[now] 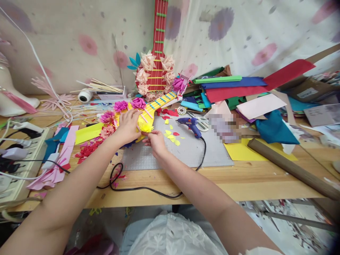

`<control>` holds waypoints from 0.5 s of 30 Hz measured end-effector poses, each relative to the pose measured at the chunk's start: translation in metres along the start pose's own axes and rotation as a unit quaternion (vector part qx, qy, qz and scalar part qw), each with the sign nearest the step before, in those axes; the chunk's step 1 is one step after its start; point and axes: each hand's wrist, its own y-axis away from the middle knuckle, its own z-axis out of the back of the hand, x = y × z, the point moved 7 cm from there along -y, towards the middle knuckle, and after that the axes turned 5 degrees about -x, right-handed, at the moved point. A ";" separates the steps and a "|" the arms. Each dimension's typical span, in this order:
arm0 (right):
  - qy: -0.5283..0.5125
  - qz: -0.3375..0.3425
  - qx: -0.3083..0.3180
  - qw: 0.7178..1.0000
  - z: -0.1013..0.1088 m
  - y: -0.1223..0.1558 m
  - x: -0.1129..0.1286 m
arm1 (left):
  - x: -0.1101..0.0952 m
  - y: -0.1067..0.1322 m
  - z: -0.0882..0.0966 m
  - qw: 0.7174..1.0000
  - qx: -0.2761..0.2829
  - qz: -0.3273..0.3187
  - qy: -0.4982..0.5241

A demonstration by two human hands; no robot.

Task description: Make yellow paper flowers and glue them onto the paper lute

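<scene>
A yellow paper guitar (156,106) lies on the grey cutting mat (191,152), with pink and magenta paper flowers (120,105) around its body. My left hand (129,124) rests on the guitar body, fingers curled over its edge. My right hand (155,140) pinches a yellow paper flower (146,126) against the body's lower edge. Loose yellow and red petals (171,136) lie on the mat just right of my right hand.
A blue glue gun (190,124) lies on the mat, its black cord (148,189) looping to the table's front edge. Scissors (203,122), stacked coloured paper (239,88), a brown roll (292,168), a red paper guitar (158,46) against the wall, power strip (18,156) at left.
</scene>
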 end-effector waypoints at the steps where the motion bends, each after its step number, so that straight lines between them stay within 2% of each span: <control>1: 0.003 0.002 0.000 1.000 0.000 0.000 0.000 | -0.001 -0.001 -0.001 1.000 0.002 0.000 -0.003; 10: 0.017 0.004 0.009 1.000 0.006 0.001 0.005 | -0.008 -0.006 -0.006 0.999 -0.001 -0.039 0.009; 15: 0.018 -0.002 0.008 1.000 0.008 0.001 0.005 | -0.007 -0.006 -0.008 0.999 -0.005 -0.034 0.001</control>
